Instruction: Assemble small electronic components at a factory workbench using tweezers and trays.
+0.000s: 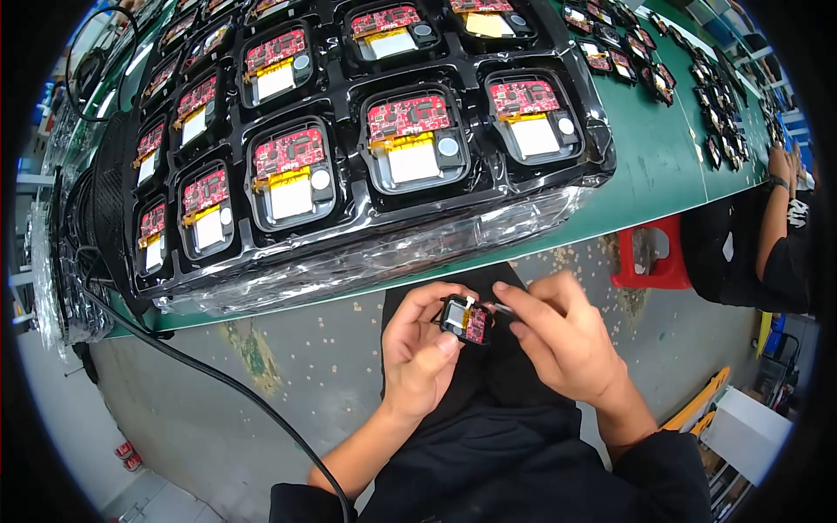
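My left hand (418, 353) is closed on a small black device casing (466, 320) above my lap. Inside the casing show a red circuit board, yellow tape and a silvery-white part; a small white piece sticks up at its far edge. Just to the right, my right hand (562, 336) pinches a thin metallic tool (503, 308), its tip close to the casing. Whether the tip touches is too small to tell. Most of that tool is hidden by my fingers, so its kind does not show.
A black plastic tray (349, 187) of similar open casings tops a stack on the green table (645, 166). More casings (719, 105) lie further right. A black cable (235, 383) runs past my left arm. A red stool (652, 257) and another person (776, 235) are at right.
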